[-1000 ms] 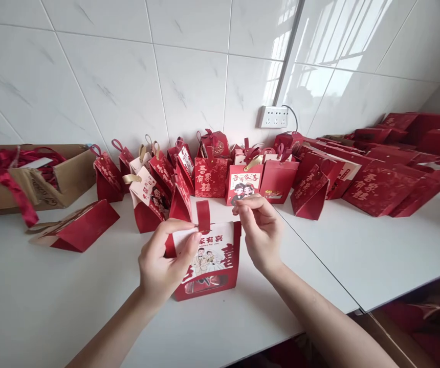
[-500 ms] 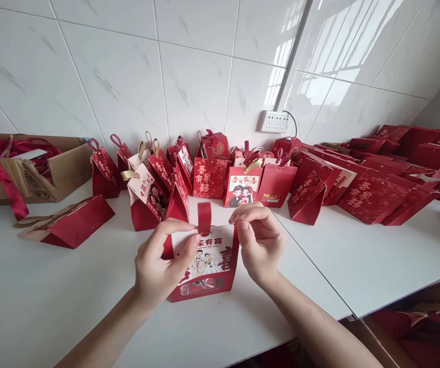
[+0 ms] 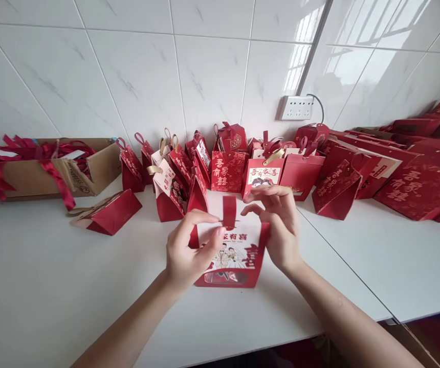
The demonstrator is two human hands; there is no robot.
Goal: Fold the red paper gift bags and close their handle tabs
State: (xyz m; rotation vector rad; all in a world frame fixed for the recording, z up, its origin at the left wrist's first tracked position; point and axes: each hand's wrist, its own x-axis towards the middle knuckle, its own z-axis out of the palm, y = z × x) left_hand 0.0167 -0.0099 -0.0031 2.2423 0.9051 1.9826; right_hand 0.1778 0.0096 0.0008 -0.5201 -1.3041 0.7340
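Observation:
A red and white paper gift box (image 3: 231, 255) stands upright on the white table in front of me. Its front carries a printed couple, red characters and a small clear window low down. A red ribbon loop (image 3: 229, 211) rises from its top edge. My left hand (image 3: 191, 245) pinches that top edge just left of the loop, thumb in front and fingers behind. My right hand (image 3: 279, 225) hovers at the box's upper right corner, fingers loosely curved and apart, with nothing visible in it.
Behind stand several finished red gift boxes (image 3: 229, 171) with ribbon loops. At left are a cardboard box (image 3: 101, 166) of red ribbons and a gift box lying on its side (image 3: 114, 212). More red boxes (image 3: 400, 189) crowd the right. A power strip (image 3: 295, 108) is on the wall.
My view has swung left, so everything sits further right. My right hand's fingers have spread and lifted from the box's top right corner. The left hand keeps its pinch.

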